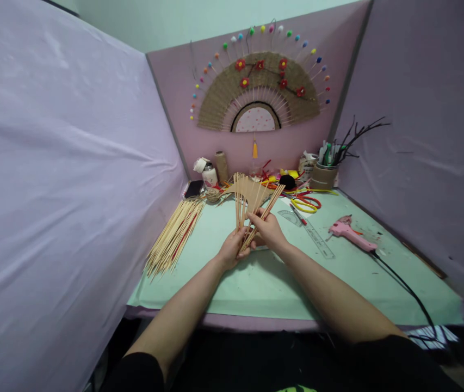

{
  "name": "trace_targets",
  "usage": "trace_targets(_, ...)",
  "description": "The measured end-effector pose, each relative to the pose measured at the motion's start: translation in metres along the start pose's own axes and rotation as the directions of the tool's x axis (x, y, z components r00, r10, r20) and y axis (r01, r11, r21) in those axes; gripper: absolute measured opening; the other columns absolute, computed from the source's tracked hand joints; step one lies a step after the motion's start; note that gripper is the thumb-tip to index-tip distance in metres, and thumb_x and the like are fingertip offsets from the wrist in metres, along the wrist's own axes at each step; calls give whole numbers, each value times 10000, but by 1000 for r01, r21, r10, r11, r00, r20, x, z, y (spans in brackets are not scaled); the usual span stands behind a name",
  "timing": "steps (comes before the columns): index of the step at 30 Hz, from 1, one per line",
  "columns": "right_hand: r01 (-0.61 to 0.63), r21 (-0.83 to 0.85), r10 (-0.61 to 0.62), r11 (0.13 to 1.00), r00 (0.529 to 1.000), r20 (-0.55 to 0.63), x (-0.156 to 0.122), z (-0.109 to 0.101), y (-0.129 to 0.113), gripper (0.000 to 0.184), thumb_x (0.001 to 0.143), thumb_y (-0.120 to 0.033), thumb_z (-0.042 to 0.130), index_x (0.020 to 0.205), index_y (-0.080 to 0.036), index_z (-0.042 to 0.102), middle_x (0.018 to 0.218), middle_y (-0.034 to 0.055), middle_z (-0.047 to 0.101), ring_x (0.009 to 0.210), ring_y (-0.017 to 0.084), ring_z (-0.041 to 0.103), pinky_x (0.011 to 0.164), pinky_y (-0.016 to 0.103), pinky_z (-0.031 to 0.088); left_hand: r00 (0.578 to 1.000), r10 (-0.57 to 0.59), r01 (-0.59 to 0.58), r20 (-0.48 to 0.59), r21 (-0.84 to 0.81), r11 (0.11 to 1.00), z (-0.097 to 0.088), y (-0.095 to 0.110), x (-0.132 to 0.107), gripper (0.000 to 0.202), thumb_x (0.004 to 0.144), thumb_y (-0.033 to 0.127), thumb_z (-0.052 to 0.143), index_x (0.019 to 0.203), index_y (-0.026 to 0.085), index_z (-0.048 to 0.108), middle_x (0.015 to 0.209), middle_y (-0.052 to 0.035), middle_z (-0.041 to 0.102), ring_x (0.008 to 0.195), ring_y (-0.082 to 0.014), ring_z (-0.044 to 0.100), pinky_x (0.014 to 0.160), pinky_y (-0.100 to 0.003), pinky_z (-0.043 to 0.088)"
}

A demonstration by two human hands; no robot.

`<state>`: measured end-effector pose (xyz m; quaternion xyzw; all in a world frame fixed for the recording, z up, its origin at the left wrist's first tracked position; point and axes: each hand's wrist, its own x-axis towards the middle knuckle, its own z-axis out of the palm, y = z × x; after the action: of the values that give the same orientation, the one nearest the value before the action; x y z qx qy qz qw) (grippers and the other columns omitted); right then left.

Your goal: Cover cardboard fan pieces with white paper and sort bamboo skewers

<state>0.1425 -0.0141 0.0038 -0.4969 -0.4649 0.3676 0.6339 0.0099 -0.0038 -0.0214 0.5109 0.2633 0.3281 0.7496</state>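
Thin wooden sticks point(240, 201) stand up in a loose spread between my two hands, above the middle of the table. My left hand point(233, 247) is closed round their lower ends. My right hand point(269, 227) is closed on the slanting sticks point(273, 200) at the right of the spread, its thumb across them. Behind the sticks lies a piece of brown cardboard point(252, 191), partly hidden by them. A large pile of similar sticks point(177, 234), a few of them red, lies to the left of my left hand.
A pink glue gun point(354, 235) with a black cable lies at the right. Scissors point(305, 204), a red pen point(298, 214) and a clear ruler point(317, 239) are nearer. Jars, twine point(213, 194) and a pot of twigs point(323, 177) line the back, below a decorated fan point(215, 103).
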Motion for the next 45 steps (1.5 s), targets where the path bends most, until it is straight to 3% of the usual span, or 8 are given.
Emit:
trace_targets(8,-9,103,7,995,1000,21,0,3,0,231,700,-390,631,716,-198,503,616,-39,556,568,117,506,574,244,425,1000,2,-2,-11,-1,1000,0,1,0,548,755,649,589,1000,173,469,585,13,615,259,-28,279,312,-170,101)
trace_targets(15,-136,144,133,980,991,35,-2,3,-8,364,638,-473,718,813,-183,582,542,-61,493,523,118,479,530,259,438,999,2,-3,38,22,1000,-2,-1,0,527,795,640,552,1017,166,495,596,14,612,264,-26,271,305,-175,115)
trace_targets(21,-80,44,80,996,997,17,-2,1,-7,328,650,-487,698,696,-173,617,535,-45,494,526,115,456,517,250,402,999,1,-3,50,42,999,-2,-2,0,536,784,643,568,1006,159,505,604,11,612,278,-20,282,317,-172,119)
trace_targets(30,-82,-23,82,996,997,-15,-3,2,-9,269,665,-444,645,652,-190,558,531,-46,491,518,121,457,518,250,398,999,-6,5,52,27,1000,-1,-2,-1,574,786,666,546,1034,151,508,609,2,615,270,-21,273,314,-178,100)
trace_targets(35,-13,-90,11,996,1000,-24,-1,1,-7,240,679,-410,603,628,-182,553,562,-31,513,566,126,467,579,256,403,997,-6,6,82,11,1000,-2,-1,0,585,793,661,538,1038,130,546,607,-2,619,263,-21,269,305,-188,91)
trace_targets(45,-10,-77,9,997,1000,-10,-2,-1,-8,188,659,-367,567,651,-180,554,554,-29,519,586,138,486,599,262,411,998,-14,16,66,-20,1000,-4,-2,0,569,794,645,548,1030,127,567,604,-7,625,263,-23,282,303,-178,100)
